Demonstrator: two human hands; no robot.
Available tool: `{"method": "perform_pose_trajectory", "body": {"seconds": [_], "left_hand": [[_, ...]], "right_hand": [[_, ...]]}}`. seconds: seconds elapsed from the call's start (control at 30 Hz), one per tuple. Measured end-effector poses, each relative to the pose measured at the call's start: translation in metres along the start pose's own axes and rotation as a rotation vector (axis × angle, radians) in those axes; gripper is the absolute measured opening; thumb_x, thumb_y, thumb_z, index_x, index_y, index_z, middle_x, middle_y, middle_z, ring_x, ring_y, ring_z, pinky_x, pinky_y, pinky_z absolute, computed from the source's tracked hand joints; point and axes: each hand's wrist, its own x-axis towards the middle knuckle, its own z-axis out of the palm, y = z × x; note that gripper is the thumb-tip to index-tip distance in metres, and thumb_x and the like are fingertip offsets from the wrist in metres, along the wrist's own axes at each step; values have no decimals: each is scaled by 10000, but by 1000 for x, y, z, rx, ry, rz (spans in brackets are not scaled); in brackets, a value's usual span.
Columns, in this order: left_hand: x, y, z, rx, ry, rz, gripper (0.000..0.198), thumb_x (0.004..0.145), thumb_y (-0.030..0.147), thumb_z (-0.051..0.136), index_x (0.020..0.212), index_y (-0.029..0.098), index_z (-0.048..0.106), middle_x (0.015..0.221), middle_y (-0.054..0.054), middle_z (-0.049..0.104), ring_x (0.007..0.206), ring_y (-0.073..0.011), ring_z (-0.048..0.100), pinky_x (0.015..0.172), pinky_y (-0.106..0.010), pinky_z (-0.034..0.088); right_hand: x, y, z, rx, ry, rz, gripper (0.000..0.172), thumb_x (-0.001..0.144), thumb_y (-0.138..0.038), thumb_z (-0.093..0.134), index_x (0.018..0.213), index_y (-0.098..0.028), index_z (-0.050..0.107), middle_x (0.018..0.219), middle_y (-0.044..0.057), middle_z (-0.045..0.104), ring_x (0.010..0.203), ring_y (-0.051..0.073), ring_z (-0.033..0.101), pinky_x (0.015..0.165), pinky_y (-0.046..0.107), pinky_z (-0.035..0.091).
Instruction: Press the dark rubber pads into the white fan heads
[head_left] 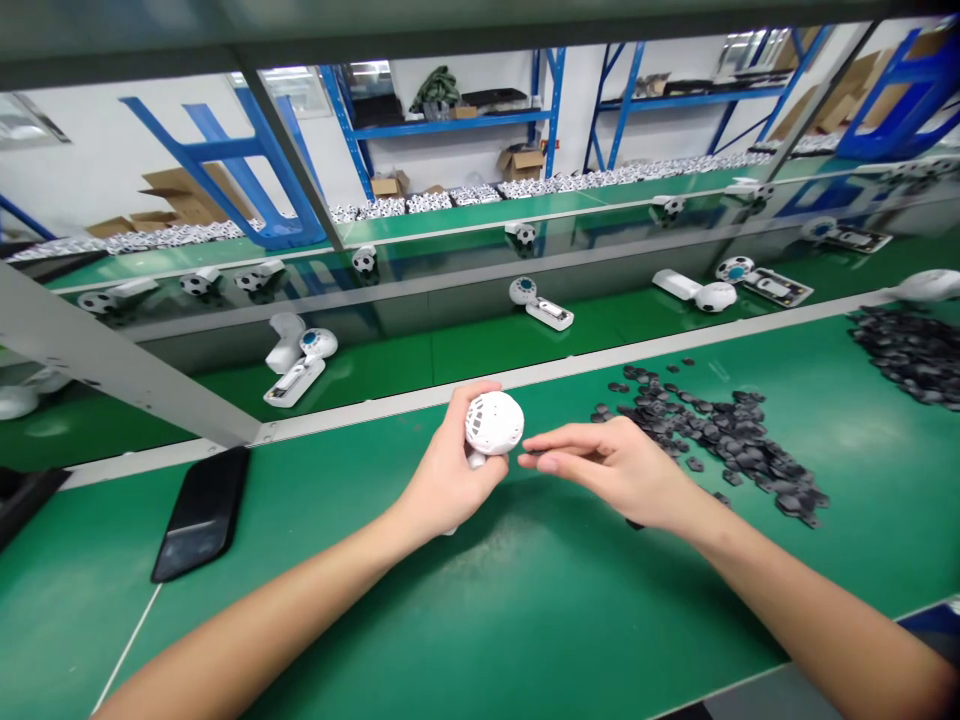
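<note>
My left hand (461, 460) is wrapped round a white ball-shaped plastic housing (495, 422), holding it above the green bench. Dark slots and small holes show on the ball's face; most of the part beneath it is hidden by my palm. Close by on the right, my right hand (607, 465) pinches a small black piece (534, 452) between thumb and fingertips, a little apart from the ball. The piece is mostly covered, so its outline does not show. Behind that hand lies a loose pile of small black plastic pieces (720, 430), several looking many-sided.
A black phone (202, 515) lies on the bench at left, by a slanted metal post (135, 360). Another black heap (911, 355) is at far right. Beyond the pale rail, white housings (551, 312) rest on a green belt (442, 350). Blue stools (240, 170) stand behind.
</note>
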Motion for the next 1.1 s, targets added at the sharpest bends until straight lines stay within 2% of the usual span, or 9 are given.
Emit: {"method": "perform_pose_trajectory", "body": {"seconds": [0.17,0.33,0.53,0.67,0.8,0.9,0.97,1.07,1.1], "left_hand": [[-5,1,3,93,-65,30,663,801,76,624,1403,267,422,1047,-26,589,816,-163,566,708,-263,445],[-9,5,4,128,-124,72,710,823,227,753,1422,256,372,1054,-26,613,848,-168,605,761,-287,501],[-10,0,9,182,-39,57,862,721,399,916,1417,288,420,1037,-12,670,844,-181,639,744,-295,525],[-11,-4,11,205,-3,80,811,721,372,923,1387,289,466,958,12,680,771,-160,637,691,-267,515],[-8,-3,9,241,-20,97,799,715,459,917,1362,268,489,964,2,699,774,-166,654,694,-268,526],[-1,1,6,253,-78,84,741,744,528,874,1328,256,509,974,-3,717,781,-170,666,686,-266,528],[3,3,5,258,-109,47,650,785,547,830,1285,251,538,955,1,732,760,-166,670,657,-257,521],[1,3,7,301,-136,46,581,795,529,810,1244,248,573,895,17,742,696,-160,667,622,-258,508],[-2,3,8,325,-155,79,569,784,520,814,1228,247,584,882,21,741,683,-160,665,624,-264,507]], "right_hand": [[0,4,14,90,93,25,215,938,-414,742,850,-220,777,810,26,814,771,220,792,749,301,640],[1,5,22,103,106,30,257,919,-442,764,811,-209,749,744,11,780,701,181,739,683,263,576],[1,3,26,-69,202,-4,329,885,-461,786,695,-196,738,593,-15,679,541,125,539,513,262,367],[-2,5,27,-59,210,-2,279,882,-391,782,685,-197,746,579,-28,661,534,112,480,503,259,322],[-1,7,27,-66,199,21,315,862,-380,803,635,-188,699,551,-46,600,548,110,456,515,259,310],[5,3,16,-159,143,-39,279,906,-340,755,679,-188,696,607,-46,622,589,116,496,547,252,341],[5,-4,-1,-275,12,-104,261,982,-317,656,759,-197,720,660,-43,655,605,118,529,573,251,370],[-9,-15,-34,-390,-207,-116,272,1062,-343,534,1010,-234,777,866,-12,763,746,150,659,699,260,476],[-18,-16,-44,-393,-181,-85,288,1075,-363,511,1100,-248,774,938,2,782,812,166,691,744,268,504]]}}
